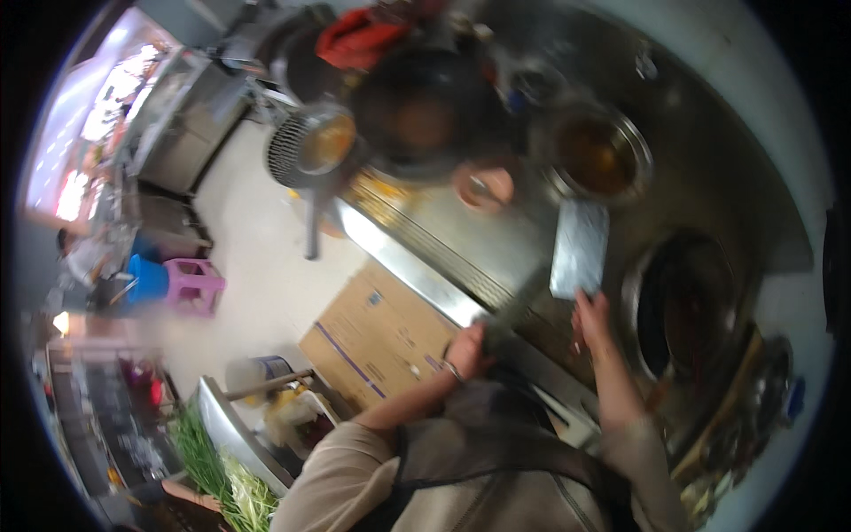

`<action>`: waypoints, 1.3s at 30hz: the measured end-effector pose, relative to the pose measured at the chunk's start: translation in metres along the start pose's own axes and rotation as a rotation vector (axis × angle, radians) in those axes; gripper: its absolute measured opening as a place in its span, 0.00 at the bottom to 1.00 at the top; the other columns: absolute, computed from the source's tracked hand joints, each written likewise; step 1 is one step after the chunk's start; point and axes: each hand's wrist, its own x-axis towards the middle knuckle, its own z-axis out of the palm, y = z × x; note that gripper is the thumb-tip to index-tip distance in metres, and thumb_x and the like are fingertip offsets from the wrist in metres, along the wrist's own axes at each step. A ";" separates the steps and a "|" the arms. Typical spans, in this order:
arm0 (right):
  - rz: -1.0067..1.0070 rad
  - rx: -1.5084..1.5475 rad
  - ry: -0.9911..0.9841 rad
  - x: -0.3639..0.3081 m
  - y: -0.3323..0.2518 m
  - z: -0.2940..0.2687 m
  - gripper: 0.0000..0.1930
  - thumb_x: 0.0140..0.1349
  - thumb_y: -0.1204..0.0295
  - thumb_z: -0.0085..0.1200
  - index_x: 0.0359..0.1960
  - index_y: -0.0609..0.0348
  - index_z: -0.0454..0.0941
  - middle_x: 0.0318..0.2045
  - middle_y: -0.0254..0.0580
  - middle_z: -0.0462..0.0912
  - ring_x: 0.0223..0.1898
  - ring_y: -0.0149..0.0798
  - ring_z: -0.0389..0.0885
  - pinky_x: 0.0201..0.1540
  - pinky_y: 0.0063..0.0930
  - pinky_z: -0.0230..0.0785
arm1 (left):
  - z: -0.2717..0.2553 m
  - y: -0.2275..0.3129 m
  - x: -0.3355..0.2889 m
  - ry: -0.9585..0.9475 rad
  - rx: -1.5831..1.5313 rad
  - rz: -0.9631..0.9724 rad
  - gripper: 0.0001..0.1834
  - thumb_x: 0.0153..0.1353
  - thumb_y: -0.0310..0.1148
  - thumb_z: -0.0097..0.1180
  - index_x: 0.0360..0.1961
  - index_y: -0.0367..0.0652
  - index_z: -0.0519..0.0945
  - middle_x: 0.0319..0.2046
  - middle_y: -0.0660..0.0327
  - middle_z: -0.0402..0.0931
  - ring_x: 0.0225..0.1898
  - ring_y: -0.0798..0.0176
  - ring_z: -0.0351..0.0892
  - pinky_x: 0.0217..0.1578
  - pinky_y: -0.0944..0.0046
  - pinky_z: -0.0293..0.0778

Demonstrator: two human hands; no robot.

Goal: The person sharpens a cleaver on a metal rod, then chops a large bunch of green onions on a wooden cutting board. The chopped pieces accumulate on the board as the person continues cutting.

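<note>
Two pots (599,156) flank a steel tray (579,246).

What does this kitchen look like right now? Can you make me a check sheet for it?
Surface: long steel cooking counter, blurred by motion.
Job's things: flat grey metal rectangular tray lying on the counter; dark handle-like thing, too blurred to name.
Clutter: dark round wok, steel pot of brown liquid, small orange bowl, round wire strainer, empty round burner well.
Grippers: left hand closed on the dark handle-like thing at the counter edge; right hand fingers at the tray's near end, grip unclear.
Cables: nothing seen.
Surroundings: flattened brown cardboard on the floor, purple plastic stool, green leafy stalks lower left.
</note>
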 end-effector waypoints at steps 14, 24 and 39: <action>-0.312 -0.074 0.030 -0.003 0.000 0.008 0.10 0.65 0.69 0.49 0.36 0.63 0.64 0.17 0.38 0.71 0.14 0.32 0.69 0.18 0.28 0.64 | 0.008 -0.002 -0.002 0.117 -0.072 0.086 0.35 0.39 0.29 0.64 0.52 0.36 0.66 0.44 0.46 0.68 0.49 0.43 0.69 0.50 0.53 0.69; -0.526 -0.412 -0.146 -0.054 0.050 0.046 0.37 0.53 0.84 0.46 0.67 0.68 0.46 0.63 0.59 0.59 0.64 0.48 0.61 0.64 0.33 0.54 | 0.005 -0.002 -0.003 0.058 -0.031 0.065 0.39 0.39 0.31 0.66 0.55 0.37 0.63 0.47 0.46 0.68 0.52 0.43 0.68 0.52 0.54 0.69; -0.638 -0.549 -0.037 -0.093 0.087 0.058 0.40 0.52 0.83 0.47 0.68 0.65 0.43 0.55 0.64 0.68 0.57 0.51 0.71 0.57 0.36 0.63 | 0.012 -0.010 0.001 0.065 -0.061 0.078 0.39 0.38 0.31 0.67 0.54 0.36 0.64 0.47 0.46 0.68 0.51 0.43 0.67 0.54 0.54 0.66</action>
